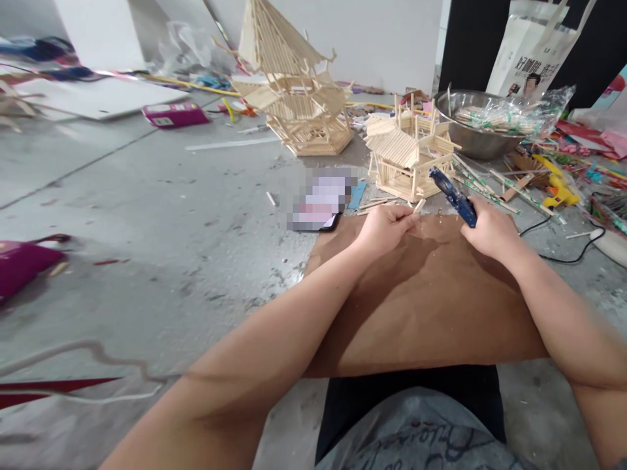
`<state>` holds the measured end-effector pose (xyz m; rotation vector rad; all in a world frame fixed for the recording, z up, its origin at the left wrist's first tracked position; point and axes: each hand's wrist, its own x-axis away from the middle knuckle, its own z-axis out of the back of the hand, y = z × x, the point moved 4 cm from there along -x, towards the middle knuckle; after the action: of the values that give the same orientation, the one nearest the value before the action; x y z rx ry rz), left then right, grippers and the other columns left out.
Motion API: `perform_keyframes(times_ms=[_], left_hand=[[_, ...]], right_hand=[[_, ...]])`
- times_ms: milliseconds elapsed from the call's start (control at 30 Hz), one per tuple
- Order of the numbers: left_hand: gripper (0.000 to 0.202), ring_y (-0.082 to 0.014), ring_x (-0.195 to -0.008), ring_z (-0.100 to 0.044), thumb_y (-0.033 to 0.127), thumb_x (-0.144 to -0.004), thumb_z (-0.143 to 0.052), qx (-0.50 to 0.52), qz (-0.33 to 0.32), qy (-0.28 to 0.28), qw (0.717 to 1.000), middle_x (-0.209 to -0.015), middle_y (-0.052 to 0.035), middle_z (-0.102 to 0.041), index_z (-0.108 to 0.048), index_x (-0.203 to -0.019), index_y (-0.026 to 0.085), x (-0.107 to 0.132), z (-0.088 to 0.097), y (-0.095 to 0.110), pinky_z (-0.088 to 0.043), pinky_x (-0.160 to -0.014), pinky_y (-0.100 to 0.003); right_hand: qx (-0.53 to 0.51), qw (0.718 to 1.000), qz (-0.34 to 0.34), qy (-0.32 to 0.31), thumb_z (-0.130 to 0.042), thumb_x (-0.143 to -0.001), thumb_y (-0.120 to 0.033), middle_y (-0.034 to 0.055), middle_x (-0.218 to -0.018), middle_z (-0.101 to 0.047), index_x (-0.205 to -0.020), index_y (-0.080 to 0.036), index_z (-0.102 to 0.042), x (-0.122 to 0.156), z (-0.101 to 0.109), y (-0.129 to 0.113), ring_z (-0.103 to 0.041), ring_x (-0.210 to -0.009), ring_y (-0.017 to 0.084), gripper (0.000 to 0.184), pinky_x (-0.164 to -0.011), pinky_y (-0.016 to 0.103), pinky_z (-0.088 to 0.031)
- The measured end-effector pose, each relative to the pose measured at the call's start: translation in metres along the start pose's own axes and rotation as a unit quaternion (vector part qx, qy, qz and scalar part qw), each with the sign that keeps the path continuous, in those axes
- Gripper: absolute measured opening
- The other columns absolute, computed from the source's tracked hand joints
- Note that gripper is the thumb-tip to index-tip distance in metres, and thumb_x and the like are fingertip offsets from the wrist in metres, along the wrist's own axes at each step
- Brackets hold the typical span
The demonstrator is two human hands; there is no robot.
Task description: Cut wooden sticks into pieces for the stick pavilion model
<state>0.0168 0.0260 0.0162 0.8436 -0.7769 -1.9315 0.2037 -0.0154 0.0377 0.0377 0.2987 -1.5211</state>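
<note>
My left hand (pixel 385 228) is closed in a pinch on a short wooden stick (pixel 419 206), held over the far edge of a brown cardboard sheet (pixel 421 307). My right hand (pixel 492 230) is wrapped round a blue glue gun (pixel 453 194) whose nozzle points up and left toward the stick. Just beyond both hands stands a small house model of wooden sticks (pixel 406 160). A taller stick pagoda (pixel 291 85) rises further back.
A steel bowl (pixel 473 140) with bagged sticks sits at the back right beside a white paper bag (pixel 536 46). A yellow glue gun (pixel 556 183) and black cord (pixel 568 254) lie to the right. A phone (pixel 321 199) rests left of the cardboard, a magenta bag (pixel 24 261) far left.
</note>
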Motion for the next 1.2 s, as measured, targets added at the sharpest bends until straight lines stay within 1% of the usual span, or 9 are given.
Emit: perform_keyframes(times_ms=[167,267,400,533,733,967,1067,1200], left_hand=[[0.034,-0.0078,-0.055,-0.047,0.039,-0.078,-0.048,0.037,-0.022,-0.039,0.998,-0.059,0.0001,-0.06,-0.064,-0.066,0.012,0.0013,-0.0041,0.0013,-0.037,-0.056,-0.019],[0.035,-0.0079,-0.054,-0.048,0.041,-0.078,-0.047,0.051,-0.028,-0.062,0.996,-0.058,0.0001,-0.059,-0.063,-0.065,0.012,0.0014,-0.0058,0.0004,-0.037,-0.055,-0.019],[0.033,-0.0076,-0.053,-0.046,0.039,-0.077,-0.048,0.053,-0.046,-0.075,0.995,-0.056,0.0006,-0.056,-0.061,-0.062,0.012,0.0015,-0.0059,-0.0002,-0.037,-0.054,-0.019],[0.032,-0.008,-0.054,-0.047,0.038,-0.077,-0.048,0.059,-0.059,-0.077,0.994,-0.057,0.0005,-0.055,-0.061,-0.063,0.012,0.0013,-0.0059,-0.0017,-0.039,-0.056,-0.019],[0.03,-0.0079,-0.053,-0.048,0.037,-0.077,-0.049,0.062,-0.062,-0.075,0.993,-0.056,0.0006,-0.057,-0.061,-0.064,0.013,0.0007,-0.0052,-0.0041,-0.039,-0.055,-0.019],[0.028,-0.0075,-0.054,-0.05,0.034,-0.076,-0.052,0.065,-0.065,-0.076,0.993,-0.057,0.0005,-0.059,-0.059,-0.06,0.013,0.0023,-0.003,0.0017,-0.039,-0.056,-0.018],[0.03,-0.0067,-0.052,-0.048,0.035,-0.076,-0.051,0.067,-0.06,-0.075,0.993,-0.054,0.0011,-0.057,-0.058,-0.058,0.013,0.0024,-0.0027,0.0023,-0.038,-0.053,-0.018],[0.031,-0.0057,-0.048,-0.044,0.036,-0.076,-0.051,0.077,-0.064,-0.092,0.991,-0.051,0.0017,-0.054,-0.056,-0.056,0.013,0.0018,-0.0024,0.0042,-0.035,-0.05,-0.018]], right_hand=[[0.008,0.996,0.084,-0.018,-0.048,-0.069,-0.023,0.0109,-0.102,-0.06,-0.112,-0.017,-0.046,-0.0018,-0.007,-0.0034,-0.055,-0.092,0.025,0.044,-0.074,0.034,-0.041],[0.033,0.994,0.108,-0.015,-0.047,-0.069,-0.022,0.0125,-0.104,-0.058,-0.114,-0.015,-0.045,-0.0014,-0.0076,-0.004,-0.055,-0.091,0.026,0.046,-0.073,0.034,-0.04],[0.068,0.988,0.135,-0.013,-0.048,-0.069,-0.023,0.0131,-0.102,-0.058,-0.113,-0.014,-0.044,-0.0001,-0.0065,-0.0046,-0.055,-0.088,0.026,0.045,-0.072,0.034,-0.04],[0.077,0.987,0.141,-0.008,-0.049,-0.069,-0.023,0.0118,-0.102,-0.058,-0.112,-0.017,-0.044,0.0004,-0.0052,-0.0044,-0.054,-0.088,0.025,0.044,-0.071,0.033,-0.039],[0.083,0.986,0.142,-0.003,-0.049,-0.069,-0.025,0.0122,-0.104,-0.057,-0.113,-0.016,-0.045,0.0014,-0.0024,-0.0056,-0.054,-0.09,0.026,0.045,-0.071,0.033,-0.04],[0.086,0.987,0.132,-0.008,-0.05,-0.07,-0.026,0.0113,-0.105,-0.059,-0.113,-0.017,-0.046,0.0017,-0.0014,-0.0066,-0.056,-0.09,0.025,0.044,-0.069,0.032,-0.039],[0.086,0.988,0.128,-0.013,-0.05,-0.069,-0.026,0.0105,-0.105,-0.06,-0.111,-0.018,-0.047,0.002,-0.0012,-0.007,-0.057,-0.088,0.025,0.043,-0.066,0.032,-0.039],[0.086,0.989,0.115,-0.02,-0.048,-0.07,-0.027,0.009,-0.104,-0.061,-0.109,-0.019,-0.049,0.0022,-0.0014,-0.0068,-0.058,-0.085,0.025,0.04,-0.061,0.031,-0.037]])
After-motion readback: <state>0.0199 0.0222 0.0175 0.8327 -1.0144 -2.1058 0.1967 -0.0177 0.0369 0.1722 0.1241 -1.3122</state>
